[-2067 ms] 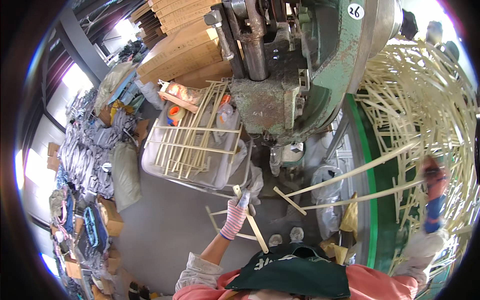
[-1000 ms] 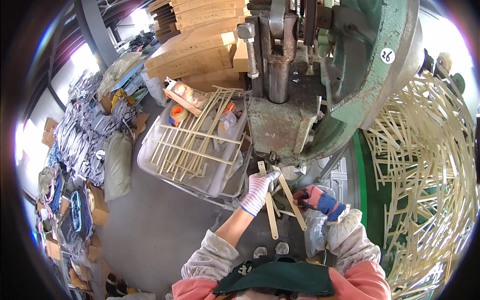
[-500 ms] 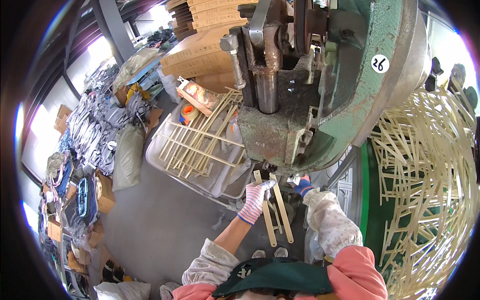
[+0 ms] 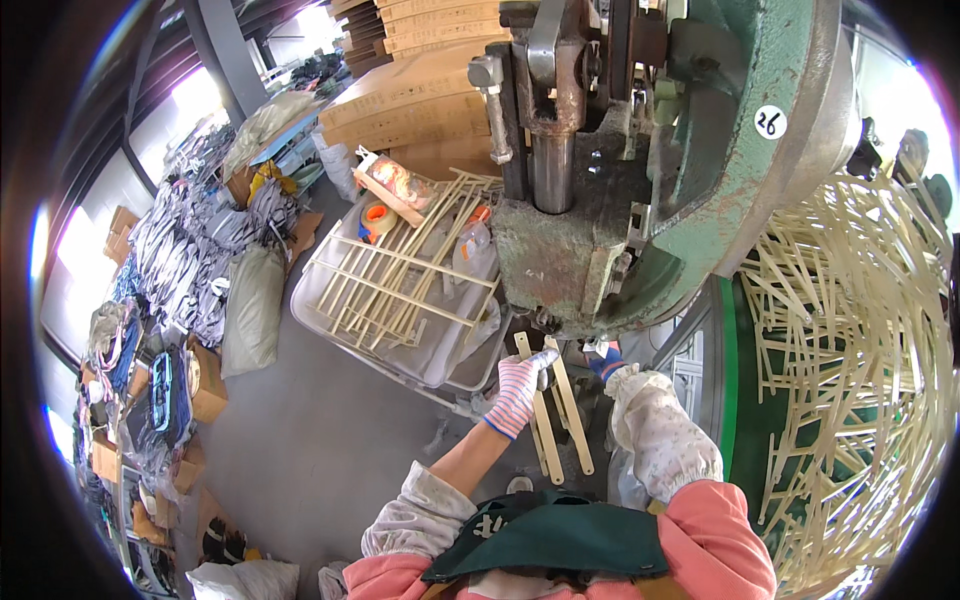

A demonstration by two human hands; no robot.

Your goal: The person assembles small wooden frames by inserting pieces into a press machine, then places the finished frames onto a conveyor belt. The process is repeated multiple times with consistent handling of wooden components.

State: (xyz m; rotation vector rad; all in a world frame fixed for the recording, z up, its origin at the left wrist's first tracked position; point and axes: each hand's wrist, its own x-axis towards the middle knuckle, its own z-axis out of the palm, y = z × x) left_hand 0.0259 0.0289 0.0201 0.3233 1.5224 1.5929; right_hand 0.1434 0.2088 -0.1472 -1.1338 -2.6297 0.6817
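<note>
My left hand [image 4: 518, 390], in a pink-striped glove, is closed on flat cream-coloured strips with small holes at their ends. One long strip [image 4: 545, 436] slants down past my fingers, and another strip [image 4: 573, 418] lies beside it on the right, with part of a further piece showing between them. Their upper ends sit just under the head of a green press [image 4: 560, 255]. My right hand [image 4: 606, 364], in a blue and pink glove, is by the press's underside, next to a small whitish piece. Its fingers are mostly hidden.
A white tub [image 4: 330, 322] at left holds thin cream frames, an orange tape roll [image 4: 377, 220] and a clear bottle [image 4: 470, 246]. Many loose cream strips [image 4: 850, 370] pile up at right. Cardboard boxes [image 4: 410, 105] stand behind; grey fabric bundles [image 4: 185, 260] lie far left.
The whole view has shifted a little, so the press appears further right. Both strips and my left hand appear slightly further right and higher. My grip looks the same.
</note>
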